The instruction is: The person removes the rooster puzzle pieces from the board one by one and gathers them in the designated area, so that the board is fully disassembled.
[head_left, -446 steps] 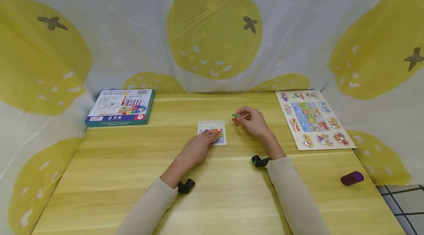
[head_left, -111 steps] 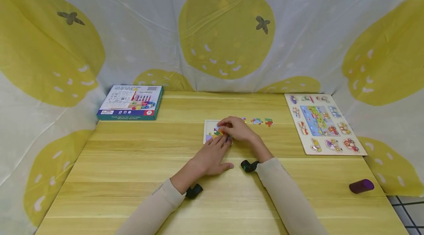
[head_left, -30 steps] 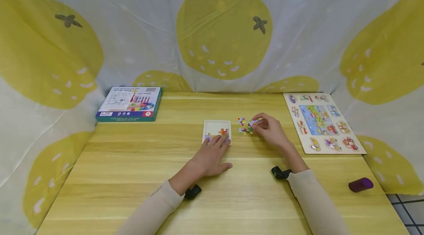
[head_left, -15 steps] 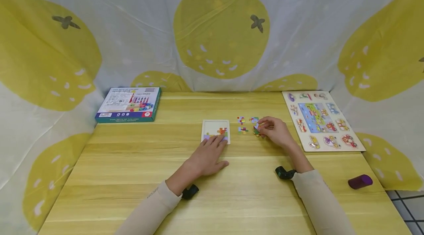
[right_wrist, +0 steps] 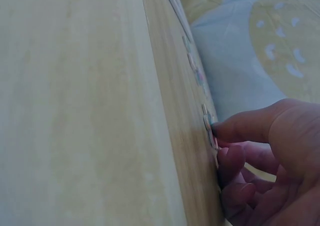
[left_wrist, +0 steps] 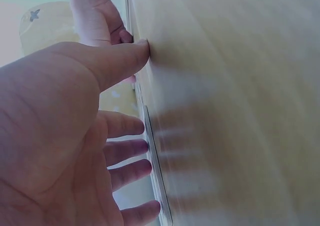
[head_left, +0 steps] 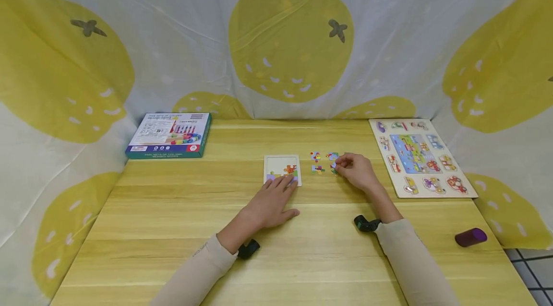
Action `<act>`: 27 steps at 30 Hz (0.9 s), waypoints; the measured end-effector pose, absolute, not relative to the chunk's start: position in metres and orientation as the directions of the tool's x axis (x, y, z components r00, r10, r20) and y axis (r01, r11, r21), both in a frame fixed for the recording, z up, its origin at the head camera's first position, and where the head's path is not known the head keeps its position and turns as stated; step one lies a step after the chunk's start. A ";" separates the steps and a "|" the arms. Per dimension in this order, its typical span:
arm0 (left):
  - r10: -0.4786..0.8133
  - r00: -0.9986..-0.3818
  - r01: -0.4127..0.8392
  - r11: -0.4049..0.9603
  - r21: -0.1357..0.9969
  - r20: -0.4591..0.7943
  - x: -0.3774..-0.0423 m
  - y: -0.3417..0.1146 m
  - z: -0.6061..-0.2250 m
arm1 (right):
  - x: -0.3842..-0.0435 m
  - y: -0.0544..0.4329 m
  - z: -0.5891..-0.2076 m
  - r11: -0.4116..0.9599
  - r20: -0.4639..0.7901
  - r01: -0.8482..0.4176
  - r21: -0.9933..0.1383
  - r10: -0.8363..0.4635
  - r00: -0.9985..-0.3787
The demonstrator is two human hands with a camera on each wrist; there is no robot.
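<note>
My left hand [head_left: 269,206] rests its spread, straight fingertips on the near edge of a small square puzzle tray [head_left: 281,158]. Inside the tray, a few joined pieces [head_left: 290,170] with red, green and purple parts fill the lower part; the upper part is bare. To its right, my right hand [head_left: 357,171] pinches a jigsaw piece [head_left: 333,168] between thumb and fingers, low at the table. The right wrist view shows the thumb against that thin piece [right_wrist: 208,128]. Other loose pieces lie just left of the hand: one at upper left [head_left: 316,156], one at lower left [head_left: 318,170], one at upper right [head_left: 332,156].
A boxed bead set [head_left: 168,135] lies at the back left. A wooden peg puzzle board [head_left: 421,157] with vehicle pictures lies at the back right. A dark purple cylinder [head_left: 471,237] is near the table's right edge. A fruit-print curtain hangs behind the table.
Since several seconds ago, my right hand has left the tray for the loose pieces. In the last second it has shifted a piece down into the near row. The left hand stays on the tray.
</note>
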State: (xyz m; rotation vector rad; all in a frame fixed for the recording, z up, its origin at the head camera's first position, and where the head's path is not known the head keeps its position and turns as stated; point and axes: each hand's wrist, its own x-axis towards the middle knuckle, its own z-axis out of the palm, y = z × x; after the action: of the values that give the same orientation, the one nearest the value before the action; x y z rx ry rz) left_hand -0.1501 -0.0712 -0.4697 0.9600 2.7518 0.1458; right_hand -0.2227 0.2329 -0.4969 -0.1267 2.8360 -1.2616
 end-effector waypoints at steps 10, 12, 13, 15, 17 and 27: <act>0.633 -0.753 0.609 0.773 0.175 -0.179 -0.149 -0.072 -0.468 | -0.220 0.233 -0.495 0.649 -0.003 -0.049 -0.759 -0.079 -0.997; 0.637 -0.750 0.610 0.771 0.184 -0.179 -0.149 -0.072 -0.468 | -0.220 0.233 -0.495 0.640 -0.010 -0.041 -0.767 -0.076 -0.997; 0.638 -0.749 0.611 0.769 0.187 -0.177 -0.149 -0.073 -0.467 | -0.220 0.233 -0.494 0.635 -0.012 -0.038 -0.771 -0.075 -0.997; 0.641 -0.747 0.613 0.767 0.191 -0.176 -0.149 -0.073 -0.467 | -0.221 0.233 -0.494 0.630 -0.012 -0.037 -0.776 -0.074 -0.997; 0.643 -0.745 0.614 0.765 0.195 -0.177 -0.149 -0.073 -0.467 | -0.221 0.232 -0.492 0.625 -0.001 -0.047 -0.779 -0.076 -0.997; 0.645 -0.742 0.612 0.763 0.211 -0.182 -0.151 -0.074 -0.470 | -0.226 0.209 -0.482 0.562 0.047 -0.108 -0.820 -0.122 -0.991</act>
State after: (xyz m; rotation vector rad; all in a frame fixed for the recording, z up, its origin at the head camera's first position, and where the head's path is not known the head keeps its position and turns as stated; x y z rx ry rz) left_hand -0.1514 -0.0744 -0.4704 0.9849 2.7152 0.2005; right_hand -0.2257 0.2095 -0.4815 -0.2039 2.7633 -1.4491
